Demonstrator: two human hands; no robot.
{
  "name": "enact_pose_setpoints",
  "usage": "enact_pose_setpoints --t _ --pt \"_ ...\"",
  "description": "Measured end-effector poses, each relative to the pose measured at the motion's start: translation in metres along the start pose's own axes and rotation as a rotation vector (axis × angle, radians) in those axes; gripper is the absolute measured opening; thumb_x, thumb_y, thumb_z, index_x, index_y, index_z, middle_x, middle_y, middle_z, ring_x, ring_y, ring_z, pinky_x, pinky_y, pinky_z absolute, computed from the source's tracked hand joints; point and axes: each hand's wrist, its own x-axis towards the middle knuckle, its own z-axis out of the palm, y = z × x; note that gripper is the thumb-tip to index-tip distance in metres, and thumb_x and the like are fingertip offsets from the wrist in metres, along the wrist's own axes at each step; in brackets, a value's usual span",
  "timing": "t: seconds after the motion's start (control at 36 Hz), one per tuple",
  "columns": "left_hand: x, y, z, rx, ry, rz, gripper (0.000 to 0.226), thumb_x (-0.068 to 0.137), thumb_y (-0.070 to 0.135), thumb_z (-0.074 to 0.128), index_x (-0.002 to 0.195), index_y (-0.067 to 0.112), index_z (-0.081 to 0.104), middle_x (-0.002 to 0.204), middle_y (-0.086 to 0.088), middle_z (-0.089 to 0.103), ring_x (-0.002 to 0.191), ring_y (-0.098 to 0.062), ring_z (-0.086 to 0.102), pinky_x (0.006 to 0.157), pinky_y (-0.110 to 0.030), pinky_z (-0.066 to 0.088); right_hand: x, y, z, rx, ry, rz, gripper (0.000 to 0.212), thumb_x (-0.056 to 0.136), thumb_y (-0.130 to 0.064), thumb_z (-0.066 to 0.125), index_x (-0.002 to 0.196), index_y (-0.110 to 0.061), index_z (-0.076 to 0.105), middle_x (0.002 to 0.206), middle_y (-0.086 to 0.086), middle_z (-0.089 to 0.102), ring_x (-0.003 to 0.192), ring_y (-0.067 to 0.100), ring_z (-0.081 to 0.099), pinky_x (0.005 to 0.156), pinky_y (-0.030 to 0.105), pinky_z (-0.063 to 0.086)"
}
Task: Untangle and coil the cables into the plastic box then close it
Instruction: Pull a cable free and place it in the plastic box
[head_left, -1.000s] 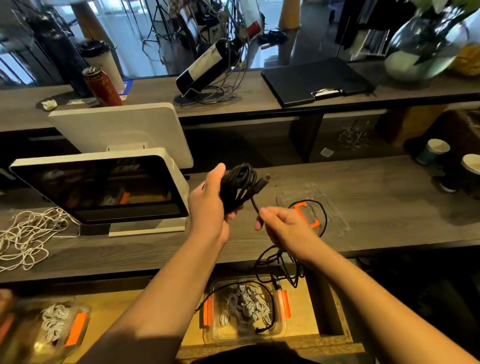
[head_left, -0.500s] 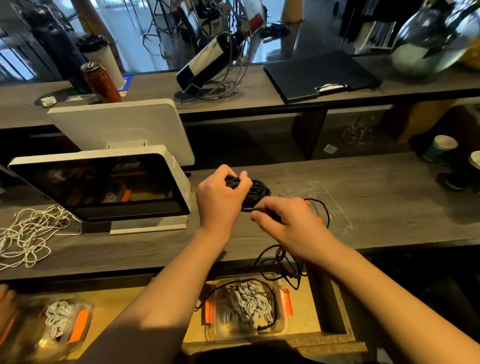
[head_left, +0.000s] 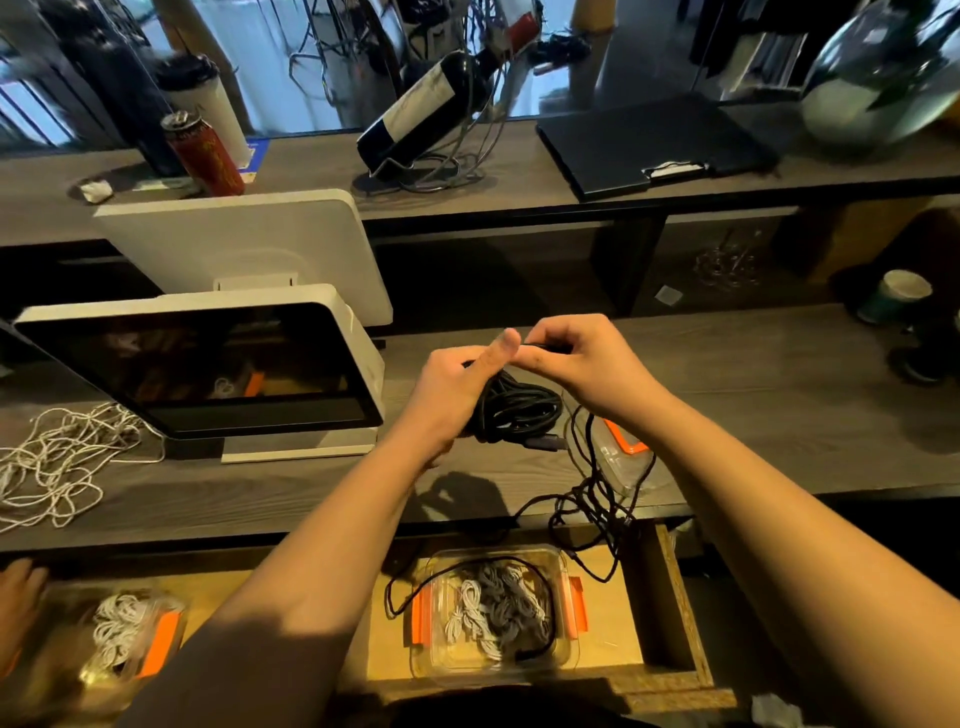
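Two bare hands meet above the wooden counter (head_left: 753, 395). Below its front edge a clear plastic box (head_left: 496, 613) holds white cables. Left hand (head_left: 452, 389) grips a coiled black cable (head_left: 519, 410), thumb raised. Right hand (head_left: 582, 364) pinches the cable's strand at the coil's top. Loose black cable trails down over the counter edge toward the box.

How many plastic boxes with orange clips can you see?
3: one box in the drawer below the hands, one at lower left, one on the counter, partly hidden by the right arm.
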Motion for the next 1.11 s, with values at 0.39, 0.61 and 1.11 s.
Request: enact_pose_setpoints --t 0.39,0.61,1.11 --pt "0.009 -0.021 -0.018 -0.265 0.171 -0.158 0.033 0.092 0.021 0.066 0.059 0.02 0.064 0.066 -0.003 0.057 0.061 -0.019 0.061 0.044 -0.022 0.044 -0.044 0.131 0.032 -0.224 -0.135 0.541 0.035 0.105 -0.033 0.044 0.075 -0.021 0.057 0.07 0.005 0.06 0.067 0.021 0.057 0.058 0.026 0.038" --pt "0.02 -0.021 -0.024 -0.278 0.246 -0.151 0.043 0.093 0.02 0.064 0.05 0.027 0.069 0.059 0.006 0.062 0.06 -0.012 0.064 0.047 -0.022 0.048 -0.051 0.176 0.011 -0.33 -0.184 0.847 0.041 0.104 -0.044 0.042 0.092 -0.01 0.061 0.082 0.008 0.062 0.071 0.021 0.057 0.065 0.031 0.044" --pt "0.033 -0.039 -0.02 0.018 0.325 -0.02 0.043 0.089 0.023 0.069 0.048 0.023 0.054 0.048 0.012 0.045 0.058 -0.012 0.049 0.061 -0.032 0.04 -0.033 0.157 0.007 -0.055 0.198 0.853 0.069 0.076 -0.03 0.085 0.132 -0.012 0.05 0.133 0.013 0.054 0.119 0.027 0.054 0.091 0.036 0.046"
